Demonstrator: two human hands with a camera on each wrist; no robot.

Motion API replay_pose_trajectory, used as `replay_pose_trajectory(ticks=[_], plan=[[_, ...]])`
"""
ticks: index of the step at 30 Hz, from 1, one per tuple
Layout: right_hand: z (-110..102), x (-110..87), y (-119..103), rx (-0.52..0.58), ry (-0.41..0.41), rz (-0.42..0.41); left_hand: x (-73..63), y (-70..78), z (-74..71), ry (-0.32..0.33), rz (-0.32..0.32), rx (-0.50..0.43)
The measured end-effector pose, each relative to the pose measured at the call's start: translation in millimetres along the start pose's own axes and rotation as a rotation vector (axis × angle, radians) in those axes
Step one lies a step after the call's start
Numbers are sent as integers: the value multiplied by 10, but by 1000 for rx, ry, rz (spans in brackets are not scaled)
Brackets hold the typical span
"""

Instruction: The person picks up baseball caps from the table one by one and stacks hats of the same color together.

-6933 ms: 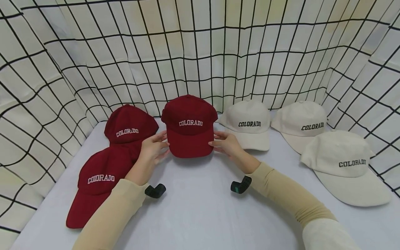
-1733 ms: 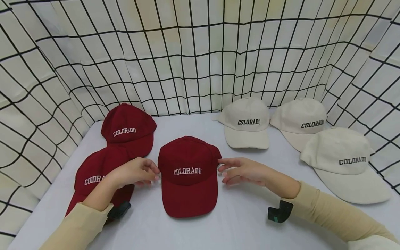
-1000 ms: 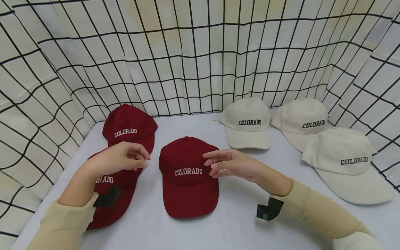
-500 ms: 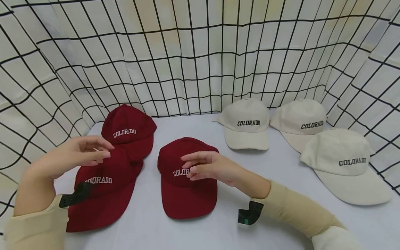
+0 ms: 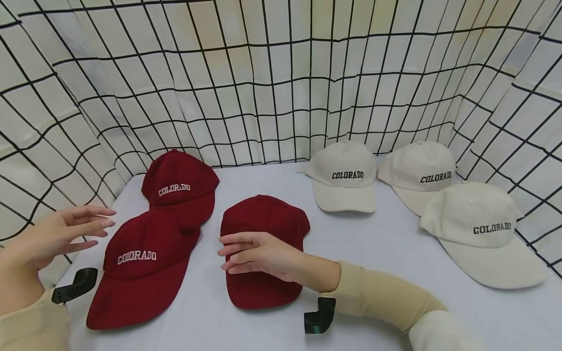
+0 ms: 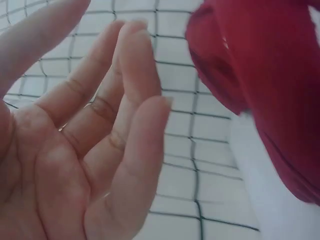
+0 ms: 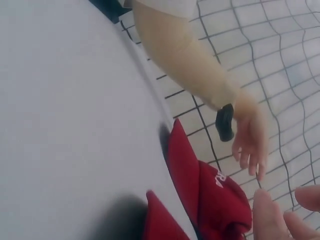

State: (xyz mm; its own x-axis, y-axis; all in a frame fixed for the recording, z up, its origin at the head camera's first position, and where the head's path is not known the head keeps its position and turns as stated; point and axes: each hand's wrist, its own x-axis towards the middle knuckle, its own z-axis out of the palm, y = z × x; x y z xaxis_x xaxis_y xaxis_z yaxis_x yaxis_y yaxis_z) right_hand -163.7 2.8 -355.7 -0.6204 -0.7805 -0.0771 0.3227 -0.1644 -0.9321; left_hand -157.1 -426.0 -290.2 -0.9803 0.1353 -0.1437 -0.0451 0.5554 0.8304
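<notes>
A dark red baseball cap point(image 5: 263, 219) lies at the middle of the table, brim toward me. Across its front hovers my right hand point(image 5: 261, 256), fingers loosely extended and gripping nothing; it hides the lettering. Whether it touches the cloth I cannot tell. Beyond the left side of another red cap point(image 5: 140, 273), marked COLORADO, my left hand point(image 5: 66, 234) is raised with fingers spread. Its palm point(image 6: 45, 165) holds nothing in the left wrist view. Behind that cap sits a third red one point(image 5: 180, 175), partly overlapped by it.
Cream baseball caps with black COLORADO lettering stand on the right: one at back centre point(image 5: 344, 175), one behind right point(image 5: 417, 170), one front right point(image 5: 478, 229). A white cloth with black grid lines point(image 5: 272, 78) walls the white table point(image 5: 373, 248) at back and sides.
The middle red cap, held by both hands at the back earlier, now lies nearer to me. Both hands have let go. My left hand moved left; my right moved left over the cap.
</notes>
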Motion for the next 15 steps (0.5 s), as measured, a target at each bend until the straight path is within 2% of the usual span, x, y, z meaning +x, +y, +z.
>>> replay_pose_trajectory(ticks=[5, 10, 13, 15], plan=[[112, 145, 43, 52, 21, 36, 18, -159, -27, 8, -23, -7], [218, 267, 97, 185, 99, 129, -18, -340, -45, 46, -42, -98], [281, 331, 156, 251, 163, 160, -39, -434, -63, 58, -91, -152], [318, 375, 206, 266, 206, 158, -41, -503, -85, 51, -136, -155]])
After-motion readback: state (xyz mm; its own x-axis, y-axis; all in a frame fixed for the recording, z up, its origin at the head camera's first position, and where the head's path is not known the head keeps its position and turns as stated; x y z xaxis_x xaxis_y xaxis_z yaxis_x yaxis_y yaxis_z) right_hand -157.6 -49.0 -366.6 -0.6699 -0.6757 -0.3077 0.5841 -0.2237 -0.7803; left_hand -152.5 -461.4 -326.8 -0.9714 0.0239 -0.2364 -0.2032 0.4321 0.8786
